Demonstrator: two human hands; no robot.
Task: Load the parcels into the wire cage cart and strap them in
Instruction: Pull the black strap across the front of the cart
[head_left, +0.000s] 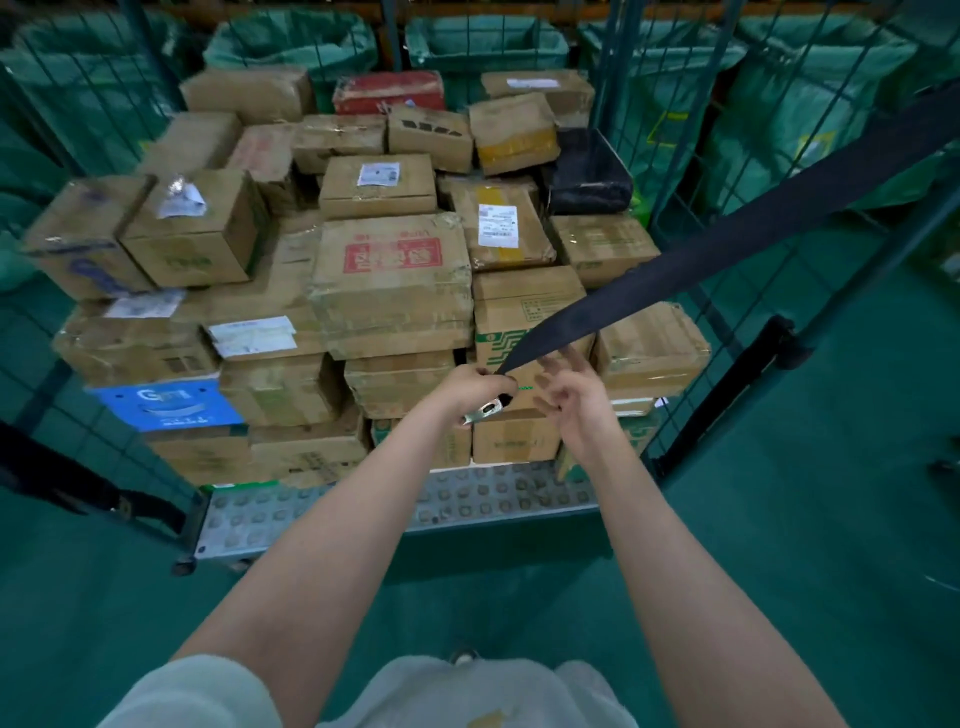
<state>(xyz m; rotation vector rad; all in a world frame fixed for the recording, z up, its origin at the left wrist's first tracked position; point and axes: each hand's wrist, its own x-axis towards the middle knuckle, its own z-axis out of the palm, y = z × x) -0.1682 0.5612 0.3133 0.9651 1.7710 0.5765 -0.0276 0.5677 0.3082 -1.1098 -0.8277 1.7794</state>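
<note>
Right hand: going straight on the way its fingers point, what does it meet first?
Probably the black strap, stretched just beyond the spread fingertips of the right hand, near where the left hand grips its end. If it misses, the green-printed carton behind. Depth is unclear from this one view.

At the frame's centre, the end of a black strap (727, 247), stretched from the upper right, is gripped with its metal buckle (485, 411) by the left hand (480, 389). The right hand (571, 402) is held just beside it, fingers spread. Stacked parcels (395, 280) are seen behind, in the wire cage cart (363, 512).
</note>
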